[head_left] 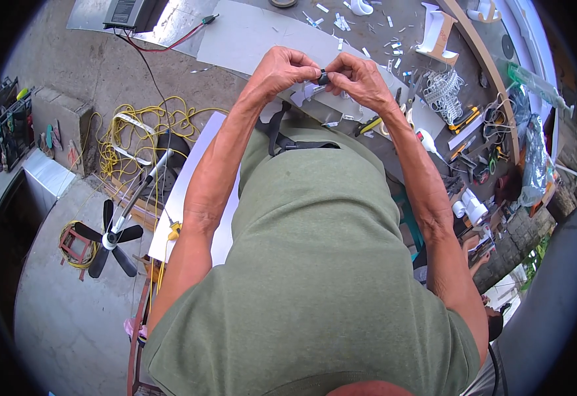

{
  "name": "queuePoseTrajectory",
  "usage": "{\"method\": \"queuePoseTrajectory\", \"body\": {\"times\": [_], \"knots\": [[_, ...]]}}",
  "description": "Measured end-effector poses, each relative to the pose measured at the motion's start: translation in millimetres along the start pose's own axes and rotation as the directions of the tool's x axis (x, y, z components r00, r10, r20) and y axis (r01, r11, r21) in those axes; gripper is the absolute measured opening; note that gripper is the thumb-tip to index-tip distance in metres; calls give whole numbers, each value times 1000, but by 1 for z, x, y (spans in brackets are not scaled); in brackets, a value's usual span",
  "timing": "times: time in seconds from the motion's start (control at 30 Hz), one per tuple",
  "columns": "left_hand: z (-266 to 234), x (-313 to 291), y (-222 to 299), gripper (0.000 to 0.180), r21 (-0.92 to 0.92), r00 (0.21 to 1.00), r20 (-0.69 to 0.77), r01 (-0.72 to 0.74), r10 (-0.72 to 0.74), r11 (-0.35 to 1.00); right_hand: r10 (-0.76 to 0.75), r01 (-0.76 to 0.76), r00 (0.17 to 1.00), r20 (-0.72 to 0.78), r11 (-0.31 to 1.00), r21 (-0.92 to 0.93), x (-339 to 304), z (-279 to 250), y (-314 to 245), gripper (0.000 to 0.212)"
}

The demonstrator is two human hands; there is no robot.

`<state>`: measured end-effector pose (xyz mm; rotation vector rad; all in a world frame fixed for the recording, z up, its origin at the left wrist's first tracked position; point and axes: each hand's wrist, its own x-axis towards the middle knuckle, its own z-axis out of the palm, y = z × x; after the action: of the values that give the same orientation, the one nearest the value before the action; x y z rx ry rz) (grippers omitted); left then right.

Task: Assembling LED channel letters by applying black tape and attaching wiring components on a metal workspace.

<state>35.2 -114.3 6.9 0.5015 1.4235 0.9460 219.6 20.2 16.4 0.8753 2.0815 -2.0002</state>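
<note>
In front of me, above the work surface, a small black piece [323, 78] is pinched between my two hands; I cannot make out its exact kind. My left hand [284, 68] grips its left side with thumb and forefinger. On the other side, the fingertips of my right hand [362, 80] close on it. Below the hands lies a pale grey sheet [242, 36], with a small white piece [307, 92] just under the left fingers. A black strap [274, 129] with a buckle lies at my waist.
Small white scraps [341, 24] litter the far table. At right are a white shaped piece [437, 34], a tangled white coil [444, 92], a yellow cutter [464, 119] and a curved brown strip [480, 49]. Yellow cord [127, 142], a black-bladed fan [109, 239] and a wired box [130, 13] are left.
</note>
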Motion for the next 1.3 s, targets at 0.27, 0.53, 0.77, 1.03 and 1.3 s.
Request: {"method": "queuePoseTrajectory", "body": {"times": [0.27, 0.53, 0.77, 1.03, 1.3], "knots": [[-1, 1, -1, 24, 64, 999, 41, 0, -3, 998, -59, 58, 998, -21, 996, -61, 2, 1, -3, 17], [-3, 0, 1, 28, 122, 997, 71, -21, 13, 992, -54, 47, 998, -36, 984, -170, -2, -2, -1, 15], [1, 0, -1, 37, 198, 996, 84, -50, 34, 979, -140, 138, 990, 3, 971, -195, -4, -5, 5, 17], [0, -2, -3, 38, 22, 996, 86, -13, 11, 1000, -64, 72, 997, 45, 980, -186, -4, -5, 2, 34], [0, -3, -2, 39, 15, 996, 82, 15, -17, 1000, 75, -64, 989, 124, 994, -85, 1, -1, 8, 31]]}}
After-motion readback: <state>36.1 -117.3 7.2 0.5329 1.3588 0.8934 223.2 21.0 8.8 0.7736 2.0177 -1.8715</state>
